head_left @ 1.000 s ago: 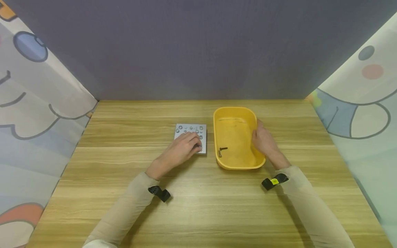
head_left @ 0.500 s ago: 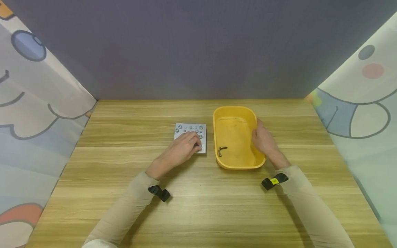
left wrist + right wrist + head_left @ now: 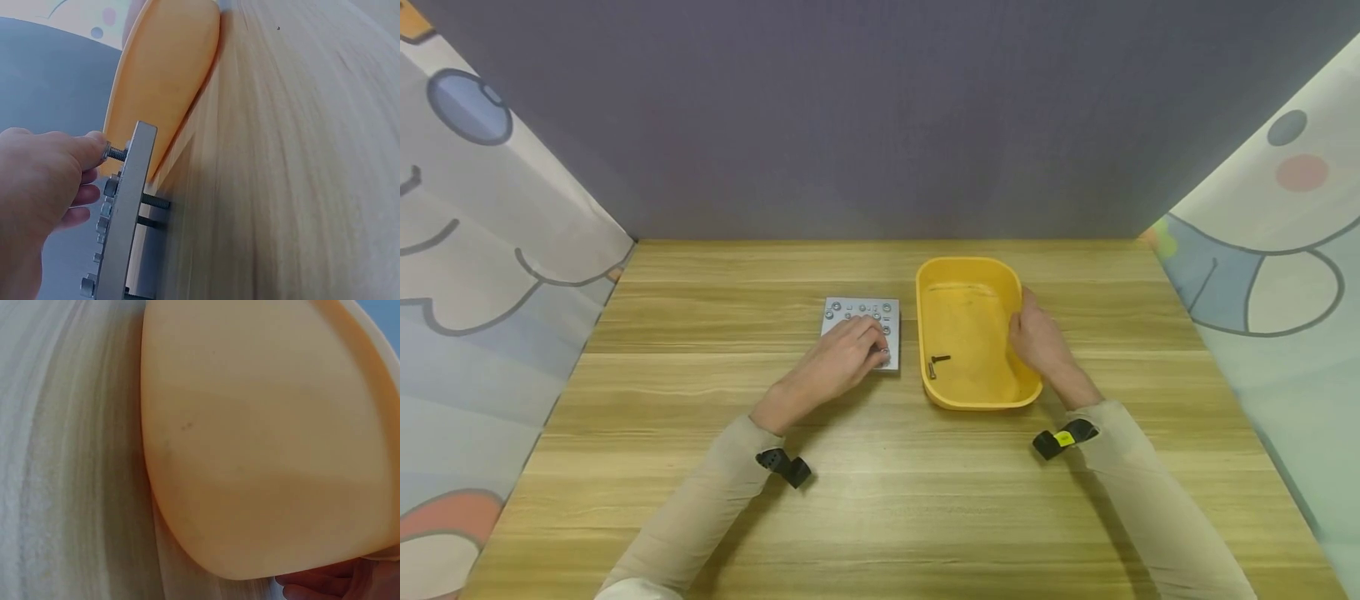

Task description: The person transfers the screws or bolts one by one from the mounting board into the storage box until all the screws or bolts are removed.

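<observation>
My left hand (image 3: 842, 354) pinches a bolt (image 3: 117, 153) between thumb and fingers at the near right corner of a grey metal plate (image 3: 892, 360). In the left wrist view, part of the bolt's thread shows between the fingertips and the plate. Several other bolts and screws of different sizes sit in the plate, and some shanks stick out below it. To the right stands a yellow plastic bin (image 3: 973, 333); my right hand (image 3: 1041, 337) grips its right side. Most of the right-hand fingers are hidden behind the bin wall in the head view.
Two loose dark screws (image 3: 940, 359) lie inside the bin near its left wall. Plate and bin are on a wood-grain table (image 3: 910, 500), with a narrow gap between them. A dark grey panel (image 3: 880, 125) rises behind the table, and printed curtains (image 3: 1270, 250) hang at both sides.
</observation>
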`<action>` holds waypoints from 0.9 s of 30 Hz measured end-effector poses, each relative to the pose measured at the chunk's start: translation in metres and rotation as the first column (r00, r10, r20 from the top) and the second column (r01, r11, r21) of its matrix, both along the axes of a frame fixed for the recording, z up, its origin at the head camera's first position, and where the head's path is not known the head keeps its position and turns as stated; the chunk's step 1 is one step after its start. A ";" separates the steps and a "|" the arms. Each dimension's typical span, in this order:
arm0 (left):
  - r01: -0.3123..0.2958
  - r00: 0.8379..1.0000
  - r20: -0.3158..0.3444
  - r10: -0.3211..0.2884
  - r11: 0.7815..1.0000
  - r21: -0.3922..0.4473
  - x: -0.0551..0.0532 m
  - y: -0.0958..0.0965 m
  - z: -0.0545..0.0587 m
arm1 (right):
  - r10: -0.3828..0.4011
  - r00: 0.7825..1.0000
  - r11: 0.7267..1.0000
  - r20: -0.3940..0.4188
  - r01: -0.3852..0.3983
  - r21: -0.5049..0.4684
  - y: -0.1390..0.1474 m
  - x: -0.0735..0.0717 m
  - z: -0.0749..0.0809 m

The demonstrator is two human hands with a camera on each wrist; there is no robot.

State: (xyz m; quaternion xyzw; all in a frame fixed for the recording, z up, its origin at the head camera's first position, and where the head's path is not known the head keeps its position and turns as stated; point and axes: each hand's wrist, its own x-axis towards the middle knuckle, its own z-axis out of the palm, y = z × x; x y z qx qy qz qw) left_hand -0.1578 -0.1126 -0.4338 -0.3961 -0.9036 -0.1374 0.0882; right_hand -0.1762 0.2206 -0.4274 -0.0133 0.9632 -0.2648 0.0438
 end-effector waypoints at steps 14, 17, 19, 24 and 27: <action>0.025 0.999 -0.026 -0.025 1.000 0.017 0.001 -0.001 0.007 | -0.002 1.000 1.000 -0.017 0.002 0.000 0.000 0.003 0.001; 0.024 1.000 -0.021 -0.024 1.000 0.012 0.001 0.000 0.008 | -0.001 1.000 1.000 -0.015 0.001 -0.006 -0.001 0.003 0.001; 0.023 1.000 -0.019 -0.022 1.000 0.007 0.002 0.000 0.009 | -0.001 1.000 1.000 -0.015 0.001 -0.010 -0.001 0.003 0.002; 0.028 0.999 -0.029 -0.028 1.000 0.006 0.002 0.001 0.011 | -0.001 1.000 1.000 -0.010 0.001 -0.010 -0.001 0.003 0.002; 0.044 0.998 -0.047 -0.043 0.999 0.022 0.001 0.000 0.011 | -0.001 1.000 1.000 -0.007 0.001 -0.013 -0.002 0.003 0.003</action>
